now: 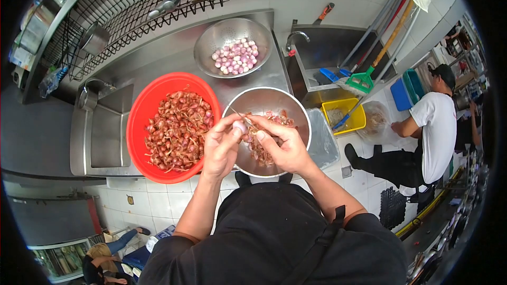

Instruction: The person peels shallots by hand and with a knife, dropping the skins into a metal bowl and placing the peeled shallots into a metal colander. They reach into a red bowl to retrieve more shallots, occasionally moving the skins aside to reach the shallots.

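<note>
L hand (222,145) fingers pinch pale shallot (240,126) over steel bowl (264,98) w/ skins (257,154); R hand (285,145) fingers half-curled nearby, can't tell what's held.

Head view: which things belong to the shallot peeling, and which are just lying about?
Seemingly in the job:
- red basin, unpeeled shallots
- colander, peeled shallots
- steel bowl, skins
- pale shallot in left hand

Seemingly unused:
- yellow tub
- steel pot
- orange-handled tool
</note>
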